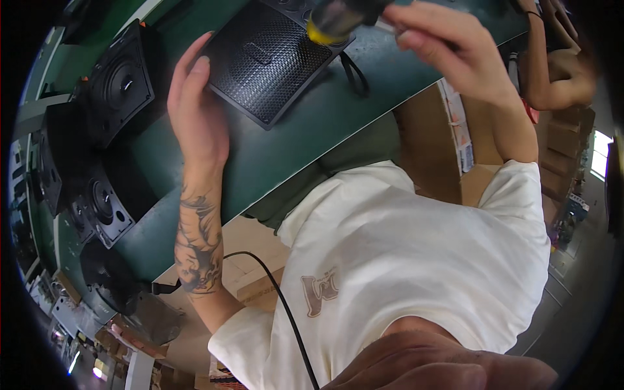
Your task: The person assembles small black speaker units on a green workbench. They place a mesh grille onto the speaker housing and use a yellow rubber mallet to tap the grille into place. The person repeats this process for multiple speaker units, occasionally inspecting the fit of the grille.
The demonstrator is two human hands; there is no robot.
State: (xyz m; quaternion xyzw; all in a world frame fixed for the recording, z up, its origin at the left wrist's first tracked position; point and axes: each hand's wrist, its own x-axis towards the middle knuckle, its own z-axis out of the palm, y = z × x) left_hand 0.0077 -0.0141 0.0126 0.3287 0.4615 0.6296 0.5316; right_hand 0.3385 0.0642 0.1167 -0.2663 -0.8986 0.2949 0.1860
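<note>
A black speaker (270, 58) with a honeycomb mesh front lies face up on the green worktable (286, 149). Along its left edge rests my left hand (198, 107), fingers stretched out and the thumb near the grille. My right hand (455, 45) is raised to the right of the speaker, its fingers closed round the handle of a mallet (335, 23). The mallet is blurred by motion; its dark head has a yellow end over the speaker's upper right corner. Beside that corner, a black strap loop (354, 73) lies on the table.
Several black speakers with exposed round cones (122, 84) stand at the left. Cardboard boxes (426, 140) are below the table's near edge, in front of me. Another person's arm (538, 58) shows at the far right. A black cable (279, 292) hangs across my shirt.
</note>
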